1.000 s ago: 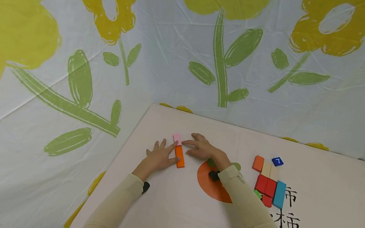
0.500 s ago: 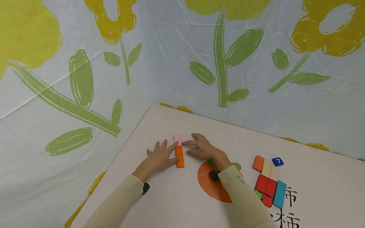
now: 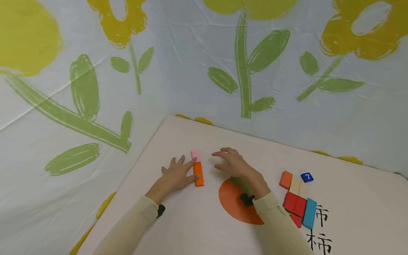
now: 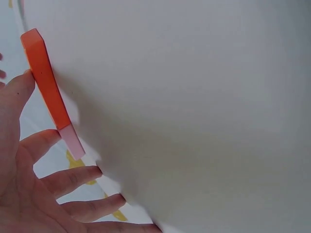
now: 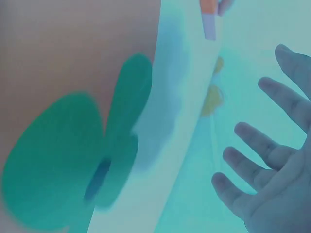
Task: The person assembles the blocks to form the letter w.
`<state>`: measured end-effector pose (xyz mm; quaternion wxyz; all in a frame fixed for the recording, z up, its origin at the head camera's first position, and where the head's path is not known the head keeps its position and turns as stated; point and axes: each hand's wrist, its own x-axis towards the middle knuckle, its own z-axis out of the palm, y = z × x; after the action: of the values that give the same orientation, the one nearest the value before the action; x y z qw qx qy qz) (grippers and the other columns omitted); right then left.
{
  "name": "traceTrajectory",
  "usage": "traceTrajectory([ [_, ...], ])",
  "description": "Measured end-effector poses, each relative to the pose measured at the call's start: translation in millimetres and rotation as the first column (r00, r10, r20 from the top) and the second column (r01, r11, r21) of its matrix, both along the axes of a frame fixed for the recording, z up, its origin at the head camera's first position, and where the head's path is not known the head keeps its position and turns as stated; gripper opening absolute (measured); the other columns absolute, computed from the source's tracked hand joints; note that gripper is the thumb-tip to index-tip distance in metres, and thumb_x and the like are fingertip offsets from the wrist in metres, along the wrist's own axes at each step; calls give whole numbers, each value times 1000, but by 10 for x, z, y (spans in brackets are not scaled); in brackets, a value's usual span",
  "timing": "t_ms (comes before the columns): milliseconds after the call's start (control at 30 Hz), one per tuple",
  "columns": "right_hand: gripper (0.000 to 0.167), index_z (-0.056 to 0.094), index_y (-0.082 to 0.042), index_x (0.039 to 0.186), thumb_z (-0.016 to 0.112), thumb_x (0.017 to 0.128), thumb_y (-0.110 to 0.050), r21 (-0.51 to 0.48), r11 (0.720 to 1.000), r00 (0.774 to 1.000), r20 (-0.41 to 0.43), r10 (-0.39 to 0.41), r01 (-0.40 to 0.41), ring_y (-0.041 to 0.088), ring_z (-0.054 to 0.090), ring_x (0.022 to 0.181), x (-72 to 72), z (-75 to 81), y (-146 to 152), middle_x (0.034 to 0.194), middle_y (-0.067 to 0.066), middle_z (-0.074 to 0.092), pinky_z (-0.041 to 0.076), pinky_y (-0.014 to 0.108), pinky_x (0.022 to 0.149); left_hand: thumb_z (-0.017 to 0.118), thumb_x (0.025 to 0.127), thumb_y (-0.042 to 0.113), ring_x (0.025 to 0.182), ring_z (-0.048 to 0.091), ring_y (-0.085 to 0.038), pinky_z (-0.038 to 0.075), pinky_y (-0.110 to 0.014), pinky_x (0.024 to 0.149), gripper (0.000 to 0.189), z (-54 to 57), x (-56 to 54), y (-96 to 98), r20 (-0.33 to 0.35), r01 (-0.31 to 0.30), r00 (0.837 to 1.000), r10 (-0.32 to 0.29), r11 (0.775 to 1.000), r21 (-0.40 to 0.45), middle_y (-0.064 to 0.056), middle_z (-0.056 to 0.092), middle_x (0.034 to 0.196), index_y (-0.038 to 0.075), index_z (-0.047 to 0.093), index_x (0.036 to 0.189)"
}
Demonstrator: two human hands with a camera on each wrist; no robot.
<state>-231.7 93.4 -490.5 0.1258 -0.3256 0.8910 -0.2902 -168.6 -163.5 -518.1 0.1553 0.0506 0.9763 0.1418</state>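
Note:
On the table a long orange block (image 3: 198, 174) lies end to end with a shorter pink block (image 3: 195, 155). My left hand (image 3: 175, 177) rests just left of them, fingers spread. In the left wrist view its thumb touches the side of the orange block (image 4: 48, 85), while the index fingertip is at the joint with the pink block (image 4: 72, 142). The other fingertips reach the table. To the right of the blocks, apart from them, is my right hand (image 3: 237, 165), holding nothing. Its fingers (image 5: 248, 138) are spread and loosely extended in the right wrist view.
A cluster at right has an orange-red block (image 3: 286, 180), beige blocks (image 3: 294, 186), red blocks (image 3: 294, 203), a blue block (image 3: 309, 214) and a dark blue piece marked 7 (image 3: 307, 177). The right forearm partly covers it. Flower-printed cloth (image 3: 194, 63) stands behind the table (image 3: 224, 239).
My right hand has drawn away from the pink block to the right, with its fingers lifted off. The left hand stays at the blocks. The head view has shifted slightly.

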Motion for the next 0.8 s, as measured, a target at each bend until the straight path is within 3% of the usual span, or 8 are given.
traceTrajectory([
  [200, 46, 58, -9, 141, 66, 99, -27, -71, 996, 992, -110, -65, 58, 47, 33, 137, 217, 137, 356, 149, 27, 40, 27, 68, 106, 56, 93, 65, 143, 16, -55, 19, -83, 97, 77, 3, 14, -38, -2, -9, 1000, 9, 1000, 21, -20, 23, 162, 33, 31, 159],
  [500, 44, 60, -8, 137, 70, 96, -19, -166, 969, 959, -184, -214, 184, 49, 34, 135, 589, 185, 923, 146, 26, 43, 29, 71, 102, 56, 94, 64, 143, 15, -57, 17, -84, 96, 77, 2, 33, -26, -15, 1, 1000, -1, 999, 49, -22, 24, 161, 31, 32, 158],
  [633, 42, 62, -6, 134, 72, 94, -14, -204, 950, 928, -244, -282, 235, 52, 36, 131, 722, 198, 1201, 143, 29, 45, 34, 71, 98, 56, 93, 65, 142, 15, -58, 17, -85, 95, 78, 2, 36, -16, -23, 5, 1000, -4, 999, 51, -23, 25, 160, 30, 32, 158],
  [800, 42, 64, -2, 128, 76, 87, -4, -252, 921, 872, -322, -368, 296, 54, 43, 123, 857, 161, 1582, 134, 32, 50, 37, 72, 92, 56, 94, 65, 142, 16, -58, 17, -84, 95, 77, 8, 36, 21, -18, 16, 1000, -15, 999, 49, -23, 24, 160, 30, 32, 158],
])
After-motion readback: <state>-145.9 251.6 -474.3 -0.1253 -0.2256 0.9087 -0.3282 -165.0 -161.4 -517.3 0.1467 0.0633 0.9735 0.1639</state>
